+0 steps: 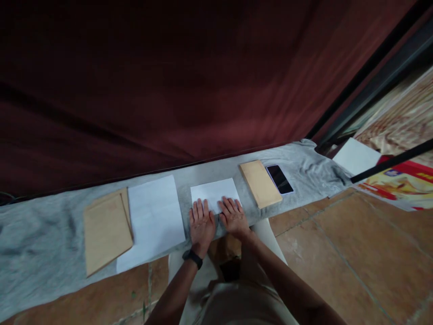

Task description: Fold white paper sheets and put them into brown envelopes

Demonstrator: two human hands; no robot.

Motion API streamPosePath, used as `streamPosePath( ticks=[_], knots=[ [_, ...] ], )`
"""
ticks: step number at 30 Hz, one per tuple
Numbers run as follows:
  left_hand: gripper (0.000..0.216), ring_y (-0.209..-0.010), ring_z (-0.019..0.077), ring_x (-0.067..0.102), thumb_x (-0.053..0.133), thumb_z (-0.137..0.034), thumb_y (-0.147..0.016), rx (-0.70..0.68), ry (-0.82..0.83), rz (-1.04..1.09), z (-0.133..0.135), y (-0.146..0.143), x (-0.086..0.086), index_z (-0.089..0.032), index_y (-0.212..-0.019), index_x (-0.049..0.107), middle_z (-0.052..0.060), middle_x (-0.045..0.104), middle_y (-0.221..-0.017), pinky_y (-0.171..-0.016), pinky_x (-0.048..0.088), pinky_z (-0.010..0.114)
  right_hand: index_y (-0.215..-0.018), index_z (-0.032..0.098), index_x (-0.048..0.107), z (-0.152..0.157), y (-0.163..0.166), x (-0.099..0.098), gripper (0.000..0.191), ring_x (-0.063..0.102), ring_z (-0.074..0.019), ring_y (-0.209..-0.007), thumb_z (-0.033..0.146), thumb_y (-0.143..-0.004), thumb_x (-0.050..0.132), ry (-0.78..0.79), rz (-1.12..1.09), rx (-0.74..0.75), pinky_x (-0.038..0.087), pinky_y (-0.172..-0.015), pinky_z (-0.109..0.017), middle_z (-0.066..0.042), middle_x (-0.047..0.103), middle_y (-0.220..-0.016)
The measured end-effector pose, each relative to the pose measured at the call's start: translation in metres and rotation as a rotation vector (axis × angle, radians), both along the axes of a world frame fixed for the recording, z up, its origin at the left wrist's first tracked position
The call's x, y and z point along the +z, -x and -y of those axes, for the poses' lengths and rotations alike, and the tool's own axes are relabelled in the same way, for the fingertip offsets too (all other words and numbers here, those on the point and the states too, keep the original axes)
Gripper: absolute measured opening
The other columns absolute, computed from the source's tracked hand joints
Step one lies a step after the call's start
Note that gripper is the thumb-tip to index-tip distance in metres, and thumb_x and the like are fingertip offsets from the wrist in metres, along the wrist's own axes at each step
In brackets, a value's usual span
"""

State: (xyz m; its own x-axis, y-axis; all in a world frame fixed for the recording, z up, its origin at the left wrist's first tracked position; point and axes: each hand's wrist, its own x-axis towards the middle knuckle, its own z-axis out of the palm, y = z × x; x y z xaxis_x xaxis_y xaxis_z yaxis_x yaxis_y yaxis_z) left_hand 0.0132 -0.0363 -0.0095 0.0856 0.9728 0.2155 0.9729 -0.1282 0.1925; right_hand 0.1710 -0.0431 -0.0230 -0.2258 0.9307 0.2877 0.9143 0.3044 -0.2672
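A small white sheet of paper (214,192) lies on a grey cloth (40,253) straight ahead. My left hand (201,222) rests flat on its near left part, fingers stretched out. My right hand (233,215) lies flat on its near right part, fingers also spread. Neither hand holds anything. A black band circles my left wrist.
Left of the hands lie a larger white sheet (154,221) and brown envelopes (106,230). To the right are another brown envelope (260,183) and a dark phone (279,178). A dark red curtain (169,81) hangs behind. A white chair (270,239) and tiled floor (355,253) are below.
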Motion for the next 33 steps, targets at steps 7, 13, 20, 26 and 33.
streamPosePath(
  ticks=[7, 13, 20, 26, 33],
  knots=[
    [0.057, -0.155, 0.0317, 0.026, 0.039, -0.025, -0.100, 0.010, 0.021, 0.018, 0.000, 0.001, 0.002, -0.011, -0.154, 0.041, 0.018, 0.036, -0.163, -0.125, 0.026, 0.056, -0.150, 0.021, 0.051, 0.000, 0.000, 0.003, 0.047, 0.042, -0.0287, -0.146, 0.033, -0.105, 0.044, 0.018, 0.001, 0.012, 0.026, -0.123, -0.052, -0.009, 0.047, -0.158],
    [0.056, -0.157, 0.0300, 0.020, 0.038, -0.028, -0.101, 0.005, 0.047, 0.047, 0.002, 0.003, 0.000, -0.013, -0.155, 0.041, 0.016, 0.034, -0.165, -0.126, 0.023, 0.057, -0.153, 0.017, 0.046, -0.027, 0.014, 0.017, 0.050, 0.031, -0.0283, -0.152, 0.032, -0.107, 0.034, 0.073, -0.016, 0.038, 0.024, -0.125, -0.051, -0.010, 0.035, -0.165],
    [0.057, -0.158, 0.0258, 0.015, 0.030, -0.024, -0.103, -0.040, 0.029, 0.127, -0.020, -0.019, 0.008, -0.011, -0.158, 0.032, 0.015, 0.028, -0.167, -0.128, 0.023, 0.052, -0.158, 0.014, 0.038, -0.054, 0.016, 0.002, 0.055, 0.026, -0.0291, -0.154, 0.022, -0.103, 0.035, 0.109, 0.015, 0.066, 0.021, -0.125, -0.056, -0.015, 0.032, -0.166],
    [0.061, -0.157, 0.0268, 0.018, 0.032, -0.039, -0.105, -0.121, 0.088, 0.164, -0.046, -0.040, 0.007, -0.012, -0.160, 0.028, 0.014, 0.030, -0.167, -0.128, 0.022, 0.052, -0.163, 0.016, 0.023, -0.054, 0.001, -0.005, 0.065, 0.026, -0.0276, -0.154, 0.021, -0.100, 0.037, 0.121, 0.061, 0.127, 0.020, -0.126, -0.054, -0.013, 0.028, -0.167],
    [0.068, -0.158, 0.0258, 0.017, 0.036, -0.047, -0.104, -0.190, 0.126, 0.072, -0.039, -0.027, 0.000, -0.010, -0.160, 0.026, 0.014, 0.027, -0.168, -0.129, 0.017, 0.051, -0.161, 0.016, 0.031, -0.054, -0.012, -0.002, 0.060, 0.022, -0.0266, -0.156, 0.021, -0.102, 0.037, 0.138, 0.091, 0.188, 0.017, -0.127, -0.049, -0.010, 0.025, -0.169]
  ],
)
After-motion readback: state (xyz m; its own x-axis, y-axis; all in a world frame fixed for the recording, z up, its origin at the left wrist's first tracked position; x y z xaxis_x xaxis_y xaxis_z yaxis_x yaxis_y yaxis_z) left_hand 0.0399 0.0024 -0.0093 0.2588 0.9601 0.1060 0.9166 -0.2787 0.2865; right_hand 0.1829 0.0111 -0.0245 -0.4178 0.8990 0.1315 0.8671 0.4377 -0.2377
